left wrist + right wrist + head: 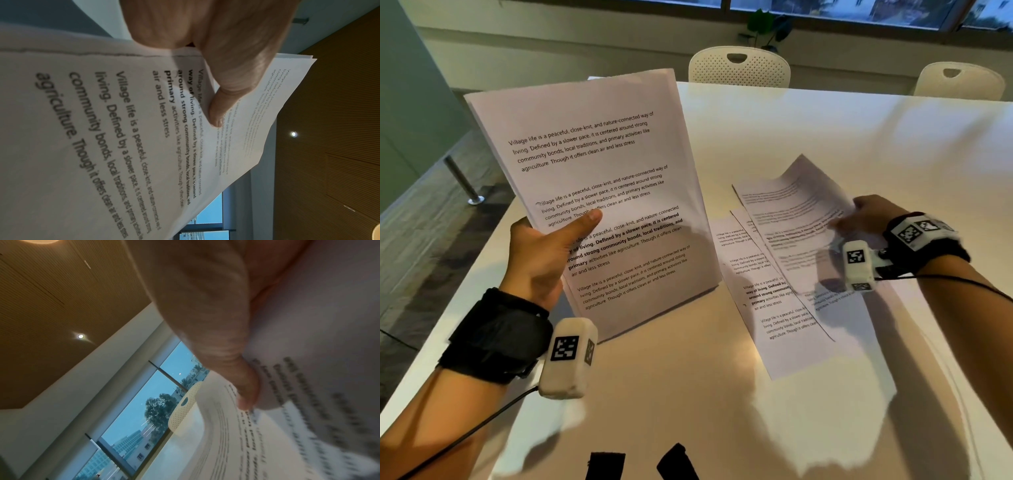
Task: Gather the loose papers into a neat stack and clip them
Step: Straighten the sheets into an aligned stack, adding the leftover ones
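Observation:
My left hand [544, 253] grips a stack of printed papers [599, 192], held nearly upright with its bottom edge on the white table [825, 120]; the thumb lies across the front page [144, 129]. My right hand [866, 216] pinches the right edge of a loose printed sheet [798, 219] and lifts it, curling, off the table; the thumb presses on that sheet [277, 426]. Under it lie two more loose sheets [763, 291], overlapping and askew. Two black objects [640, 462] at the near table edge may be clips; I cannot tell.
Two white perforated chairs [739, 68] stand behind the far table edge, another [959, 80] at far right. A potted plant [767, 31] sits by the window. The table's left edge drops to a floor with a metal post [464, 181].

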{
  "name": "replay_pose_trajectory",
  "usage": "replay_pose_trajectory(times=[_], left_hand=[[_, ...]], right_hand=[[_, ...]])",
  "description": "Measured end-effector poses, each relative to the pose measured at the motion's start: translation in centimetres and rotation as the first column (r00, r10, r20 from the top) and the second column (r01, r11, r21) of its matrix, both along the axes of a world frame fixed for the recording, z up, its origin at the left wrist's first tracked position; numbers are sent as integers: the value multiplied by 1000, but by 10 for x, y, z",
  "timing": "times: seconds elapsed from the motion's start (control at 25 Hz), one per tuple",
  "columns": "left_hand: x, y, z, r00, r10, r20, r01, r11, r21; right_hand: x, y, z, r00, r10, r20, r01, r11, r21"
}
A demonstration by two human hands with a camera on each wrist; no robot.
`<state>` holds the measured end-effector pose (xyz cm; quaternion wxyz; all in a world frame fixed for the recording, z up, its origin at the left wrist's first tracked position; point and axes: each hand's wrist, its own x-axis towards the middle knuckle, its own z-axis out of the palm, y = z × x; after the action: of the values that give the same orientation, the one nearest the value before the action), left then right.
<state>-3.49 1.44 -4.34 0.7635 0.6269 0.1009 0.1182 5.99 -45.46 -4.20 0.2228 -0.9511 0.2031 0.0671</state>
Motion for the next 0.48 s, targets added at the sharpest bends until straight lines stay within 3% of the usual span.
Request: replay_pose_trajectory(times=[0.24,0.48], left_hand=[[0,-5,-2,1000,-9,-12,8,1000,-19],[0,-10,-2,999,-29,-13,29,999,-27]], right_hand=[[-33,-26,-8,973,-8,-230,-19,993,-118],[-45,-11,-11,985,-21,-171,9,998,-69]])
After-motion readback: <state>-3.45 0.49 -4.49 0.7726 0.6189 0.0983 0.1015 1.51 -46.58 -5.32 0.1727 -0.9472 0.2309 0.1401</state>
